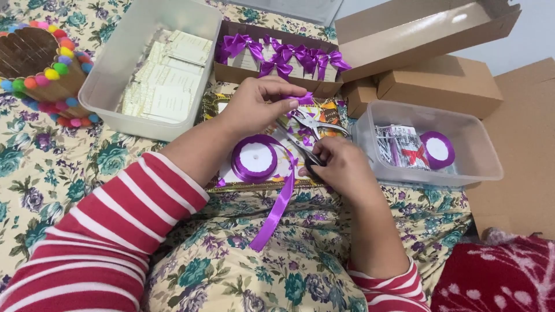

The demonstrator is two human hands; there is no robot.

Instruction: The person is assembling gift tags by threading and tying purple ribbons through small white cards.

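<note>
Head view: the left hand (254, 104) sits just above centre, its fingers pinched together on a short piece of purple ribbon (302, 99) that sticks out toward 3 o'clock from the fingertips. The right hand (341, 167) lies at about 5 o'clock from the left, close but not touching, and is closed around the dark handles of a pair of scissors (312, 130). The blades run from that hand up toward 12 o'clock and end just below the pinched ribbon, so the ribbon piece lies at roughly 11 o'clock from the right hand, with its long axis across the line of the blades. I cannot tell whether the blades are parted.

At 9 o'clock from the right hand stands a ribbon spool (254, 159), flat side up, with a loose tail (277, 211) trailing down toward 6 o'clock over the floral cloth (231, 271).

At 12 o'clock a cardboard tray (231, 74) holds small boxes tied with purple bows. A clear tub (480, 167) lies at 3 o'clock, another tub of cards (110, 86) at 10 o'clock.
</note>
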